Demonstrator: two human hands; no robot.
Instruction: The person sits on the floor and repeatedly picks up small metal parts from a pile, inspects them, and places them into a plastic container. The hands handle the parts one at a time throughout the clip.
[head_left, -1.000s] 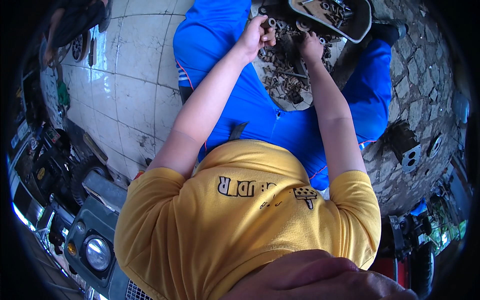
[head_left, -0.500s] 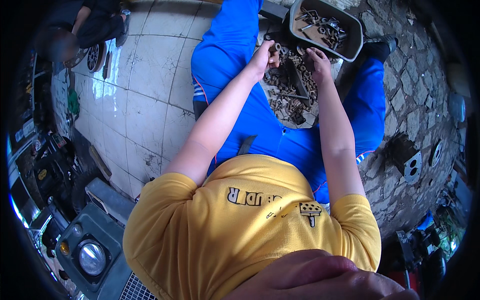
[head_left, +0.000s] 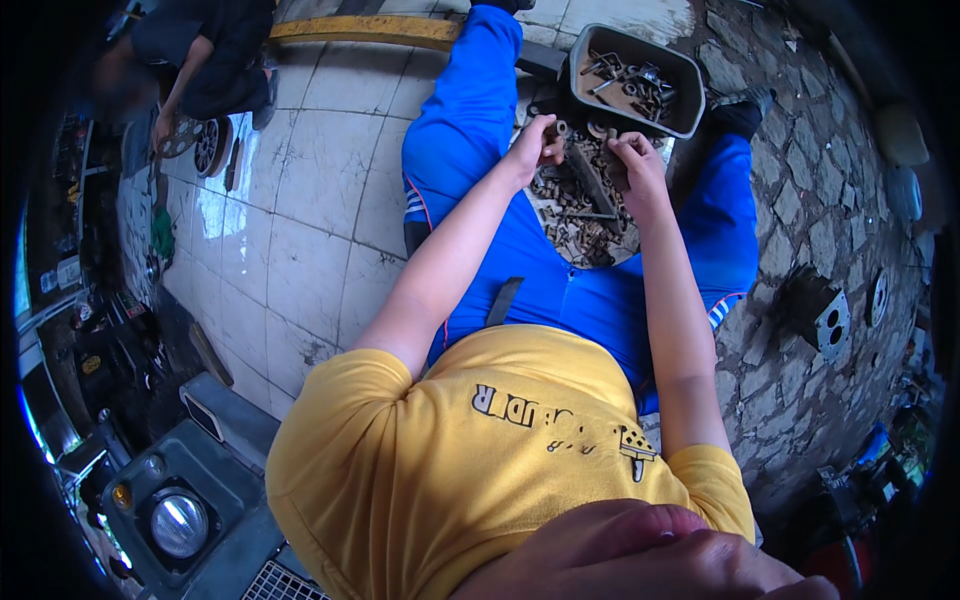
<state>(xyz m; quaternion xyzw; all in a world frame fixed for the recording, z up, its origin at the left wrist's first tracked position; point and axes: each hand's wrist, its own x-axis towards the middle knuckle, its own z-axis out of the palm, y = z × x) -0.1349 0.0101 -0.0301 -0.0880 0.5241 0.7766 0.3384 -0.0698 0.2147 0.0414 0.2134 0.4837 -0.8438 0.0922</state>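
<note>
I sit on the floor in blue trousers and a yellow shirt, legs spread around a heap of rusty nuts and bolts (head_left: 580, 205). My left hand (head_left: 535, 148) pinches a small metal part (head_left: 560, 128) above the heap. My right hand (head_left: 635, 158) is closed on another small metal piece (head_left: 600, 130) close beside it. A grey rectangular tray (head_left: 690, 95) holding several metal parts lies just beyond both hands.
Another person (head_left: 205, 60) crouches at the far left by a round sprocket (head_left: 205, 145). White floor tiles (head_left: 300, 230) lie to my left, rough stone paving (head_left: 830, 200) to my right. A metal engine block (head_left: 825, 315) rests on the stones. A headlamp housing (head_left: 175, 520) stands at lower left.
The view has tilted so the heap and tray sit lower in the picture. My hands have come closer together over the heap, each pinching a small part.
</note>
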